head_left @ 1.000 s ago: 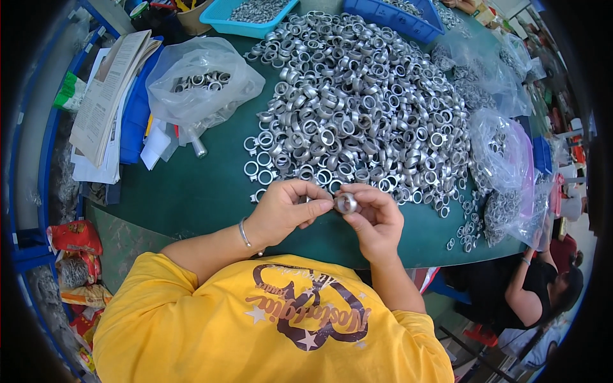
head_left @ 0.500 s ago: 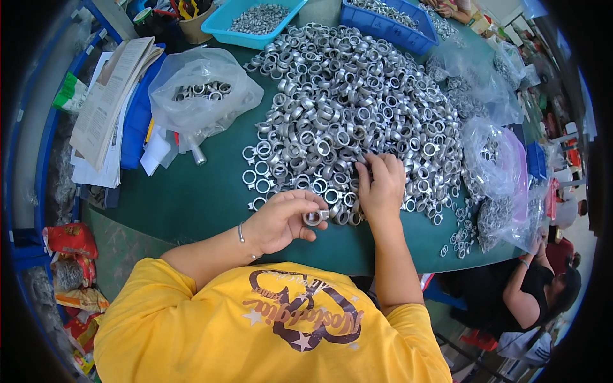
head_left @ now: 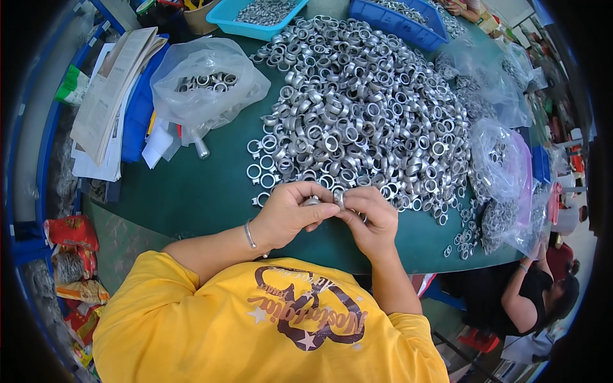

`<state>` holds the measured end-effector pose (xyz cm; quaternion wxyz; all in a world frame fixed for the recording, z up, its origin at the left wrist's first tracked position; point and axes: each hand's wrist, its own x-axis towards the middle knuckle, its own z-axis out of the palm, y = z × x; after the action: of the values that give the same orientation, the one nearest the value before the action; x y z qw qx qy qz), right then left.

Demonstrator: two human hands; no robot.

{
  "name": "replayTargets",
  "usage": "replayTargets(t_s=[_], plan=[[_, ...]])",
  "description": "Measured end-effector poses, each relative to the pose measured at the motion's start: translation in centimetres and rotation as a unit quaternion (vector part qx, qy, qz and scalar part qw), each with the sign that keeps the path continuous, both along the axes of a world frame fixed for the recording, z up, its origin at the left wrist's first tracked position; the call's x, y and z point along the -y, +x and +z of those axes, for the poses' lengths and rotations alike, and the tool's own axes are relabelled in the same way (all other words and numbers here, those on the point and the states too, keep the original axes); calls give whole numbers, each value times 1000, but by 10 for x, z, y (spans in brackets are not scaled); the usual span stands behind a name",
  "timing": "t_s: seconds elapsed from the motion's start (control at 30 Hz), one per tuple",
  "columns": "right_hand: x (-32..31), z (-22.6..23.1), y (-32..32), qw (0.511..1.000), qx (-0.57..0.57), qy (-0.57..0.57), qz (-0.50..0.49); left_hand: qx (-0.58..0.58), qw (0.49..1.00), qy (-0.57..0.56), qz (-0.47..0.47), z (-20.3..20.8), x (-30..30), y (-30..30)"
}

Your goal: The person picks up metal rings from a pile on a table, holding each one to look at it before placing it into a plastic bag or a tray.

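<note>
My left hand (head_left: 288,214) is closed around a silver metal ring (head_left: 311,201), mostly covered by the fingers. Fingertip to fingertip with it, my right hand (head_left: 371,220) pinches another metal ring (head_left: 338,198) that stands on edge between the two hands. Both hands are just above the near edge of a large heap of metal rings (head_left: 357,108), many with a small lug on the side. Some single rings (head_left: 254,171) lie flat on the green table (head_left: 211,191) left of the heap.
A clear plastic bag (head_left: 185,105) with rings lies left of the heap. Behind are a light-blue tray (head_left: 255,30) and a blue bin (head_left: 408,29) of metal parts. Papers (head_left: 112,96) are at far left. Bagged parts (head_left: 501,217) and a seated person (head_left: 523,297) are at right.
My right hand has come back from the heap toward my left hand, bringing a metal ring. My left hand has turned and moved slightly to the right, still holding its ring.
</note>
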<state>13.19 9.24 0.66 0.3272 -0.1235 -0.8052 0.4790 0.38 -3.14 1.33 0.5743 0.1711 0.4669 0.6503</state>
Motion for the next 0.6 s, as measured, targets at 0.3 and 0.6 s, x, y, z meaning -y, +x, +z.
replayTargets(t_s=[0.3, 0.6], plan=[[3, 0, -2, 993, -35, 110, 18, -169, 985, 24, 1, 1, 3, 0], [9, -3, 8, 946, 28, -322, 38, -221, 975, 23, -26, 0, 5, -1]])
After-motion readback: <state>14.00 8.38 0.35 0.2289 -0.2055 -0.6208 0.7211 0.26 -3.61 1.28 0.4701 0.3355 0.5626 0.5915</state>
